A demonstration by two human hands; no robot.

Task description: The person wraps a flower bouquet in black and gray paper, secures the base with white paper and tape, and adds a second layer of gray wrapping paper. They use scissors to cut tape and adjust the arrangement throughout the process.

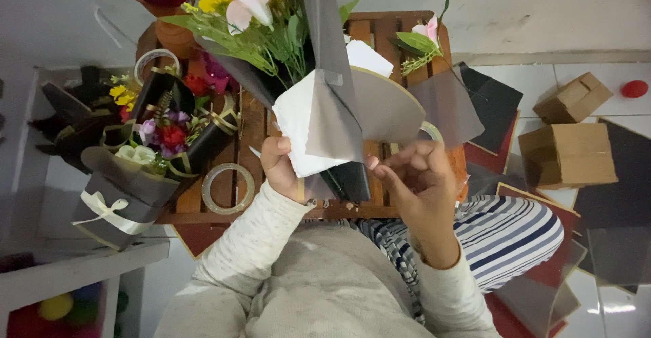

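A small wooden slat table [380,206] is seen from above, with a pale wall behind it and white floor tiles at the side.

A bouquet [271,33] of pink and yellow flowers with green leaves is held up over the table. It is wrapped in grey paper [332,73] with white tissue paper [298,117] inside. Its long line runs up and down in the view. The flowers point away from the person, and the narrow stem end points back toward the body.

The left hand [281,168] is closed around the bottom of the wrap, so the bouquet stands just above this hand. The right hand [417,175] is beside the wrap, on its right. Its fingers [390,168] are curled and touch the lower edge of the grey paper. Whether anything is pinched there cannot be told.

To the left of the left hand, a finished bouquet in dark wrap with a cream ribbon [108,212] is seen. A clear tape roll [228,189] lies close to the left hand. Far to the right of the right hand, two brown cardboard boxes [566,151] sit on the floor.
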